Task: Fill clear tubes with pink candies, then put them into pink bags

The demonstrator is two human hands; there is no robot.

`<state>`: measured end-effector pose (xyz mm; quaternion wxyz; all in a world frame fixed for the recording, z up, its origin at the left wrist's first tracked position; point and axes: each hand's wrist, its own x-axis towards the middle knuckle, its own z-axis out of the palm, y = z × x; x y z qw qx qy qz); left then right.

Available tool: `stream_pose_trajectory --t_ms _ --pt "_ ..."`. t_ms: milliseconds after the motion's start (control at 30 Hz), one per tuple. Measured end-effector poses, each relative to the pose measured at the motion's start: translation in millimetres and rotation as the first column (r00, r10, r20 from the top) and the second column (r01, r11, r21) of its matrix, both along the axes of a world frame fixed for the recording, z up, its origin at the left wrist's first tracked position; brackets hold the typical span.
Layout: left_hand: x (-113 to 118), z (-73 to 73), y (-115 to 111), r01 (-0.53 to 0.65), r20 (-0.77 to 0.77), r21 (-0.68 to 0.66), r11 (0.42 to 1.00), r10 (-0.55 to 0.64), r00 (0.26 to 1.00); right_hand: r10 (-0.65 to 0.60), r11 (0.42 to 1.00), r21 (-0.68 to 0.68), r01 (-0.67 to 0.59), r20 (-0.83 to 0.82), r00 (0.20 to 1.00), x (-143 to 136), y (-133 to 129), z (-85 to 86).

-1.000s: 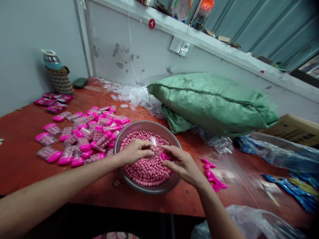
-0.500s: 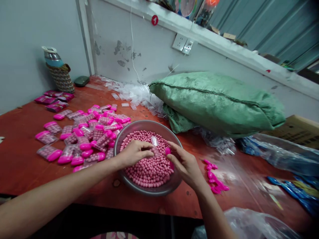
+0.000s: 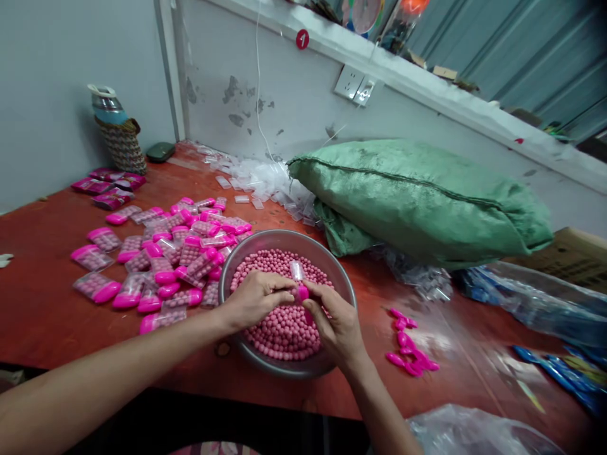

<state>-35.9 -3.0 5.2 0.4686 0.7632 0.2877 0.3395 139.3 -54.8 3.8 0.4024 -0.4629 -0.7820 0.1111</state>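
My left hand (image 3: 258, 300) grips a clear container (image 3: 297, 272); my right hand (image 3: 334, 319) pinches a pink cap (image 3: 302, 292) against it. Both work above the bowl (image 3: 348, 284) of pink beads (image 3: 284, 335).

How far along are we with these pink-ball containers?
Done, by the look of it: the filled, pink-capped containers heaped beside the basin. In hand: the left hand and right hand meet at a pink cap; fingers hide whether it is seated. Apparently left: balls in the basin, loose caps, and clear pieces by the green sack.
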Motion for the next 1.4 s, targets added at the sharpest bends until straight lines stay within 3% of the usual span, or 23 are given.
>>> stream_pose_trajectory --t_ms 200,400,600,700,800,900,967,1033,1100,1167,1233,1333,1400 --pt "-1.1 -3.6 -2.7 0.001 -0.081 0.136 0.991 0.010 0.997 0.046 0.993 0.099 -0.060 0.140 0.989 -1.1 -6.1 -4.3" --pt "0.7 -5.4 -4.1 0.046 -0.153 0.290 0.956 -0.001 0.988 0.090 0.994 0.045 -0.103 0.226 0.970 6.4 -9.9 -2.9" --pt "-0.4 -8.2 -6.3 -0.009 -0.176 0.422 0.906 0.092 0.980 0.004 0.992 0.120 -0.036 0.257 0.966 0.8 -10.3 -9.5" --pt "-1.5 -9.4 -5.7 -0.020 -0.169 0.385 0.923 0.091 0.981 0.010 0.996 0.083 -0.028 0.211 0.977 -4.1 -7.2 -9.9" --pt "-0.6 -9.1 -2.3 -0.057 -0.103 0.237 0.970 0.083 0.991 0.025 0.997 0.073 -0.039 0.181 0.983 -6.1 2.0 -5.2" --pt "1.7 -7.0 2.5 -0.061 0.046 -0.047 0.997 0.063 0.997 0.048 0.999 -0.017 -0.048 0.047 0.998 -6.1 11.6 2.9" --pt "2.5 -5.9 5.5 -0.044 0.166 -0.231 0.972 0.084 0.983 0.014 0.989 -0.146 -0.039 -0.168 0.986 -5.4 12.7 7.1" --pt "2.0 -5.6 7.9 -0.049 0.256 -0.356 0.933 0.147 0.955 -0.045 0.943 -0.315 -0.107 -0.441 0.896 -3.6 8.9 7.8" --pt "0.5 -5.8 8.9 -0.065 0.298 -0.421 0.905 0.206 0.932 -0.103 0.878 -0.415 -0.240 -0.653 0.750 -0.6 3.0 5.0" --pt "-1.1 -5.8 8.2 -0.062 0.312 -0.430 0.900 0.213 0.926 -0.151 0.838 -0.441 -0.320 -0.753 0.641 2.6 -1.3 1.0" --pt "-1.9 -5.0 5.7 -0.042 0.299 -0.376 0.926 0.164 0.940 -0.203 0.835 -0.449 -0.319 -0.789 0.580 4.5 -1.7 -0.9" --pt "-2.1 -2.9 0.6 -0.009 0.247 -0.212 0.977 0.063 0.967 -0.236 0.817 -0.466 -0.340 -0.808 0.540 3.2 3.1 2.7" --pt "-2.1 -1.4 -2.2 -0.033 0.205 -0.071 0.997 0.047 0.978 -0.232 0.741 -0.512 -0.434 -0.803 0.549 -0.2 6.3 7.5"
